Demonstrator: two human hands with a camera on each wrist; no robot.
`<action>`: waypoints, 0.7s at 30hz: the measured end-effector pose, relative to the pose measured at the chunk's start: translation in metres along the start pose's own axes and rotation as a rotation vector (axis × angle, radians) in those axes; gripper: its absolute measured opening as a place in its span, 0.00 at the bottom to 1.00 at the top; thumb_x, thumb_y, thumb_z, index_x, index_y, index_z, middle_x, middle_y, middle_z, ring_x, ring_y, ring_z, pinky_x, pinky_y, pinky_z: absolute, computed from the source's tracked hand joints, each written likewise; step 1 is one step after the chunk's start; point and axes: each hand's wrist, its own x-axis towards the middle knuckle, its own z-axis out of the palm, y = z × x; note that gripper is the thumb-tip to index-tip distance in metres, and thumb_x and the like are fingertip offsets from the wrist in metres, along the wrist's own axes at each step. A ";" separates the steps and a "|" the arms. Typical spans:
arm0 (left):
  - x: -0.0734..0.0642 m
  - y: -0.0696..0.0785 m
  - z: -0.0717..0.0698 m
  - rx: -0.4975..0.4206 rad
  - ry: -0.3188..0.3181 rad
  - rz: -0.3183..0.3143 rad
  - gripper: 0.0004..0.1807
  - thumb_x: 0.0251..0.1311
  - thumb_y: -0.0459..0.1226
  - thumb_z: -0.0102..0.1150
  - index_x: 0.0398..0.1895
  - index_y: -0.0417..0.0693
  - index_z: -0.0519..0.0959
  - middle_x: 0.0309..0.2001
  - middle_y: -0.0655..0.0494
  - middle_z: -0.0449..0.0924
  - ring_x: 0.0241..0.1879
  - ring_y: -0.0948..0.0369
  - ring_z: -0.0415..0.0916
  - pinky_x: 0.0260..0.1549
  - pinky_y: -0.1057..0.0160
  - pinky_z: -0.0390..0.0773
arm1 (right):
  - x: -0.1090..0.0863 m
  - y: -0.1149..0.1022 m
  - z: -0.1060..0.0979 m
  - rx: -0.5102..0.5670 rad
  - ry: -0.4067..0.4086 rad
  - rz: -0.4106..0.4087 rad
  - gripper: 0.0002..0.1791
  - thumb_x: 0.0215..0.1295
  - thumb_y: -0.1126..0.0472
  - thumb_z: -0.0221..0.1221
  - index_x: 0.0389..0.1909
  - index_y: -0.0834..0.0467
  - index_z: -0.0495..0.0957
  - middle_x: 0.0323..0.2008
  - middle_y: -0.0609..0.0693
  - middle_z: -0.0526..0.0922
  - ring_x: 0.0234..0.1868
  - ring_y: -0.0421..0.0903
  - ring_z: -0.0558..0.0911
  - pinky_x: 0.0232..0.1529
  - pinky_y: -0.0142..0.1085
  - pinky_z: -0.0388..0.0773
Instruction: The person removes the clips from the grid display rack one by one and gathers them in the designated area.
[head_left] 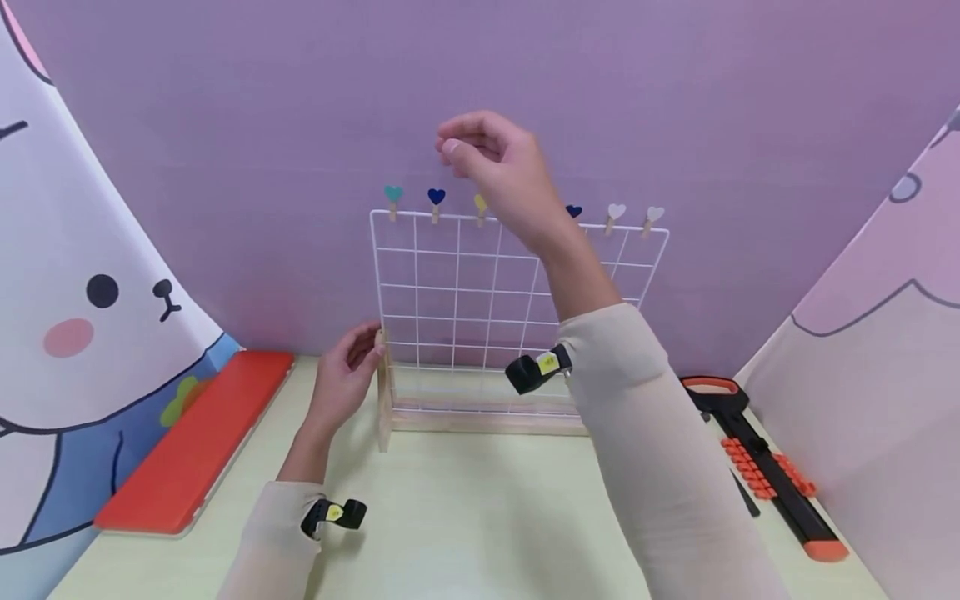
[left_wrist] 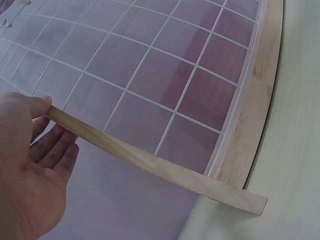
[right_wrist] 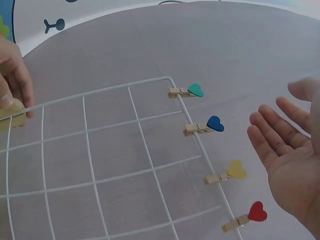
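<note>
A white wire grid [head_left: 415, 250] stands upright in a wooden base [head_left: 487, 423] on the table. My left hand [head_left: 345, 379] pinches the top of the wooden side post [left_wrist: 150, 162] between thumb and fingers. Along the grid's top wire sit several small clothespins with hearts: teal [head_left: 393, 193], blue [head_left: 437, 197], yellow [head_left: 480, 202], red [right_wrist: 257, 211], dark blue [head_left: 573, 211] and two white, one of them a white heart [head_left: 617, 211]. Above this row my right hand [head_left: 502, 167] hovers with loosely bent fingers, holding nothing and apart from the clips. In the head view, that arm hides the red heart.
To the left lies a long red board [head_left: 210, 442] with a pale edge. On the right is a black tool with orange parts [head_left: 787, 483], beside a thin dark stick [head_left: 746, 496]. A purple backdrop [head_left: 262, 167] rises behind the grid.
</note>
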 end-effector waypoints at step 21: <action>-0.003 0.002 0.006 -0.022 -0.016 -0.016 0.23 0.75 0.34 0.56 0.70 0.37 0.71 0.66 0.35 0.76 0.67 0.45 0.74 0.58 0.84 0.73 | 0.026 0.007 0.020 -0.093 -0.109 0.082 0.13 0.70 0.65 0.63 0.52 0.66 0.81 0.46 0.54 0.86 0.47 0.45 0.84 0.53 0.31 0.82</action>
